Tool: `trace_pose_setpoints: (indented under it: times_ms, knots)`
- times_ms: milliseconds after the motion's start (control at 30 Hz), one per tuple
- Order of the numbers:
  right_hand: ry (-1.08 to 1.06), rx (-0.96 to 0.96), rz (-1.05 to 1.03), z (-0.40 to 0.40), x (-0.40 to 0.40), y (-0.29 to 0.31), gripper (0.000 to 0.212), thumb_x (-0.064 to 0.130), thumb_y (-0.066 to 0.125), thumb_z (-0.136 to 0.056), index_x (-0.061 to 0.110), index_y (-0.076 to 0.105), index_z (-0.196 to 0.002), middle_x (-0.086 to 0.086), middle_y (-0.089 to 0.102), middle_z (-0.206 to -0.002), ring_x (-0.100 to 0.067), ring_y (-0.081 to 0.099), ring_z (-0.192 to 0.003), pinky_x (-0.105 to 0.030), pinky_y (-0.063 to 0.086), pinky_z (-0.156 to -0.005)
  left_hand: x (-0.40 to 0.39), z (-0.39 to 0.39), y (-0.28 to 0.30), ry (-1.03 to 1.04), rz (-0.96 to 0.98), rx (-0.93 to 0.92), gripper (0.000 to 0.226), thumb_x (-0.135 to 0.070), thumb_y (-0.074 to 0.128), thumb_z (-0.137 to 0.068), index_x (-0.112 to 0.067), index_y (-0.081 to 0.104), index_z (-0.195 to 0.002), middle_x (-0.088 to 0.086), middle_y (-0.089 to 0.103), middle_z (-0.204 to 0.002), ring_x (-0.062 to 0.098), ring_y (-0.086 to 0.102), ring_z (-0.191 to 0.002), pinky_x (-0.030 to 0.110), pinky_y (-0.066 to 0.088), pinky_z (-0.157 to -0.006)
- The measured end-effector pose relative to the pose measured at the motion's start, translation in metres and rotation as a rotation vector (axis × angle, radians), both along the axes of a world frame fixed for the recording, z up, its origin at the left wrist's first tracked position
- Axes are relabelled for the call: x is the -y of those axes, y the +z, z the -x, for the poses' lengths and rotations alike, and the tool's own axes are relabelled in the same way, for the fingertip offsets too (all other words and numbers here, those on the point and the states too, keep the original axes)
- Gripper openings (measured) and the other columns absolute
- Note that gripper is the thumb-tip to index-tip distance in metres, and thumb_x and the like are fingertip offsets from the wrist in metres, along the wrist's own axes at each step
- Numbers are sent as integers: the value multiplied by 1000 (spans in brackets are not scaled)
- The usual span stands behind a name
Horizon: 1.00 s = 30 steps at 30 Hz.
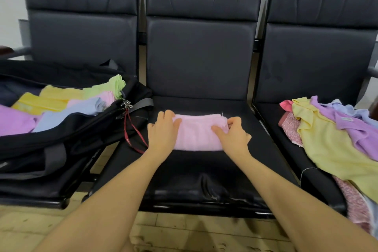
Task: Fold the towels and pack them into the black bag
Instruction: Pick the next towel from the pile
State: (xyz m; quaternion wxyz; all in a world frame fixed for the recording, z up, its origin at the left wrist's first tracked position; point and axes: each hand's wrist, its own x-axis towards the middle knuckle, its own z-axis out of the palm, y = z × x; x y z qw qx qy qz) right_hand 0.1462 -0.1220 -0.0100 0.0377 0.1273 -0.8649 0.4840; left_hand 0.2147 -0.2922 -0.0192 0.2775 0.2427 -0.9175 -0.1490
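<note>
A folded pink towel (197,133) lies on the middle black seat (196,174). My left hand (162,132) lies over the towel's left end with its fingers curved on the top corner. At the right end, my right hand (232,135) grips the towel, thumb on the top face and fingers curled at the far corner. The black bag (61,137) sits open on the left seat and holds several folded towels (67,104) in yellow, green, pink, blue and purple.
A heap of unfolded towels (335,139) in yellow, purple, blue and pink covers the right seat. A red cord (133,131) hangs from the bag's zipper onto the middle seat. Three black chair backs stand behind. Tiled floor lies below the seats.
</note>
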Motion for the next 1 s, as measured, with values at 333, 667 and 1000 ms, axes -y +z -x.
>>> trace_pose_setpoints:
  times_ms: [333, 667, 1000]
  knots:
    - [127, -192, 127, -47, 43, 61, 30, 32, 61, -88, 17, 41, -105, 7, 57, -76, -13, 53, -84, -29, 29, -90, 38, -65, 61, 90, 93, -186, 30, -31, 43, -100, -9, 52, -119, 9, 55, -114, 30, 55, -99, 38, 35, -88]
    - [305, -169, 87, -69, 172, 86, 26, 33, 58, -89, 19, 39, -100, 9, 57, -76, -22, 56, -93, -26, 14, -73, 162, -101, 81, 288, 146, -88, 27, -28, 41, -101, -7, 52, -113, 11, 53, -110, 34, 54, -94, 39, 32, -81]
    - [406, -171, 129, -31, 319, 84, 28, 32, 63, -89, 18, 41, -102, 15, 48, -75, -14, 48, -86, -26, 15, -78, 310, -74, 70, 356, 188, -32, 28, -26, 37, -103, -4, 52, -112, 14, 53, -108, 38, 55, -87, 41, 32, -80]
